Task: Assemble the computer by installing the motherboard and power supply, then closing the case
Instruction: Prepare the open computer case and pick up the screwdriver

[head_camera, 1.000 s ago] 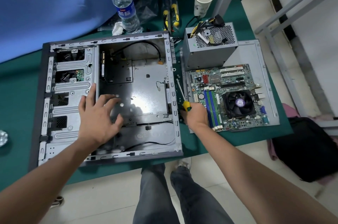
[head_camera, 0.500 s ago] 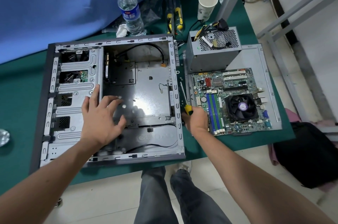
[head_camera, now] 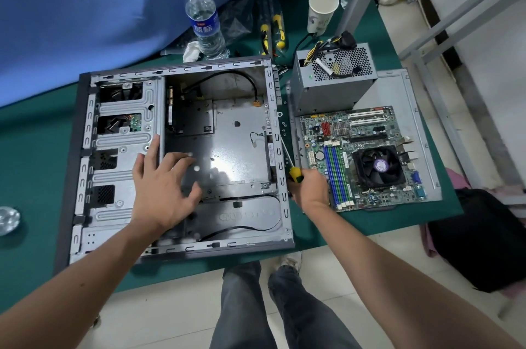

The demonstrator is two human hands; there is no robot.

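Computer case lies open on its side under the left hand, whose spread fingers hover over or touch its bare floor; contact is hard to judge. Side panel sits beyond the right hand, carrying the power supply at its far end and the motherboard just right of that hand. Curled fingers of the right hand grip a yellow-handled screwdriver, shaft pointing away between case and panel.

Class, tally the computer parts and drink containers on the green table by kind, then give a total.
Computer case: 1
Motherboard: 1
Power supply: 1
Case side panel: 1
Water bottle: 1
Paper cup: 1
Total: 6
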